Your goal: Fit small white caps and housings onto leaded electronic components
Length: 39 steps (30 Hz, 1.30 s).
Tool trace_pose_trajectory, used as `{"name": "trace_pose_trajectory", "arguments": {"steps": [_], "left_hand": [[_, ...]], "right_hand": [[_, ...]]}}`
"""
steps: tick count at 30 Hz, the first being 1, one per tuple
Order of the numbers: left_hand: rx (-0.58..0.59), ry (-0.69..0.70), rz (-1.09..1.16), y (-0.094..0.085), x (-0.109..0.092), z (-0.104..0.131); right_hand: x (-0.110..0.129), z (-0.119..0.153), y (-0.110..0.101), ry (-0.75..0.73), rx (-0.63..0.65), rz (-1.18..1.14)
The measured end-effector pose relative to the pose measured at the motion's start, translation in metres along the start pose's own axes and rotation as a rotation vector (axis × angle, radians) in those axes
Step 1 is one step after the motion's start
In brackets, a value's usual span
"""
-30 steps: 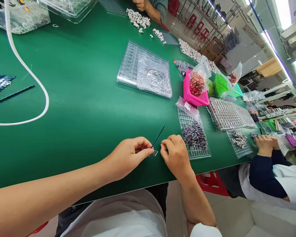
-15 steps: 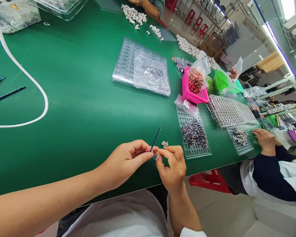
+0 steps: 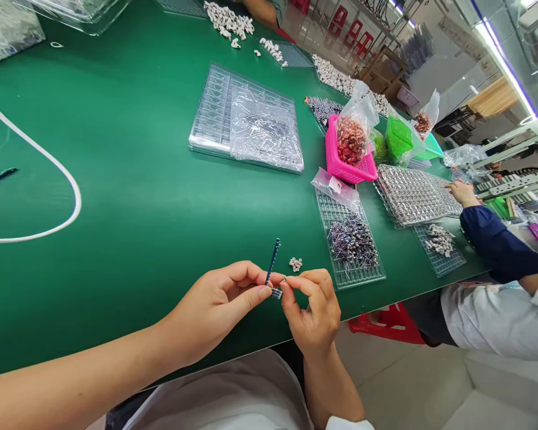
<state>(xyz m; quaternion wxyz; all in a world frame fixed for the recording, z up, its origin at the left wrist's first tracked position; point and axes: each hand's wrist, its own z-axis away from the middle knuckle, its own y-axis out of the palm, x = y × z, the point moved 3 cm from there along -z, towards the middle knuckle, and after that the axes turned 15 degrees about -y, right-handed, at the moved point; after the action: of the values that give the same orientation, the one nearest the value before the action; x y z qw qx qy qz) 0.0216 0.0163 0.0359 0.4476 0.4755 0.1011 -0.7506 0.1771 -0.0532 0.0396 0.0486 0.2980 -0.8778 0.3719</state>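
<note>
My left hand (image 3: 233,298) pinches a thin dark blue strip (image 3: 273,260) with small light marks along its edge; it stands up from the fingers. At the same fingertips a small clear piece with light bars (image 3: 276,293) sticks out to the right. Close beside it, my right hand (image 3: 314,304) pinches a tiny pale part (image 3: 284,279), too small to name. Just beyond the right fingertips lies a little pile of small whitish parts (image 3: 296,264) on the green table (image 3: 152,197).
Right of my hands is a clear tray (image 3: 359,276) of wire-leaded components. Stacked plastic trays (image 3: 210,128) lie ahead, a pink basket (image 3: 350,172) beside them. A white cable (image 3: 74,197) curves at left. A co-worker's sleeved arm (image 3: 497,239) reaches over trays at right.
My right fingertips have drawn slightly away from the clear piece, and a tiny part shows between them. The co-worker's hand at right has moved farther over the silvery trays. The view has shifted a little.
</note>
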Motion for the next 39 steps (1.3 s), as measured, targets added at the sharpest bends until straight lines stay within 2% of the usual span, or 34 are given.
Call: {"name": "trace_pose_trajectory", "arguments": {"steps": [12,26,32,35,39], "left_hand": [[-0.014,-0.005,-0.018,0.0001,-0.0008,0.0009],[0.004,0.028,-0.062,0.0028,-0.0006,0.0039],[-0.014,-0.033,0.054,0.0008,0.0012,-0.0009],[-0.04,-0.048,0.049,-0.0001,0.0017,-0.0035],[-0.058,-0.052,0.025,-0.0003,0.0027,-0.0042]], "right_hand": [[-0.0012,0.0039,0.0032,-0.042,0.047,0.069],[0.0,0.0021,0.0035,-0.061,-0.01,0.082],[-0.0036,0.0034,0.0019,0.045,-0.023,-0.099],[-0.0065,0.0047,0.0008,0.131,-0.009,-0.225],[-0.0082,0.0054,0.0006,0.177,-0.001,-0.308]]}}
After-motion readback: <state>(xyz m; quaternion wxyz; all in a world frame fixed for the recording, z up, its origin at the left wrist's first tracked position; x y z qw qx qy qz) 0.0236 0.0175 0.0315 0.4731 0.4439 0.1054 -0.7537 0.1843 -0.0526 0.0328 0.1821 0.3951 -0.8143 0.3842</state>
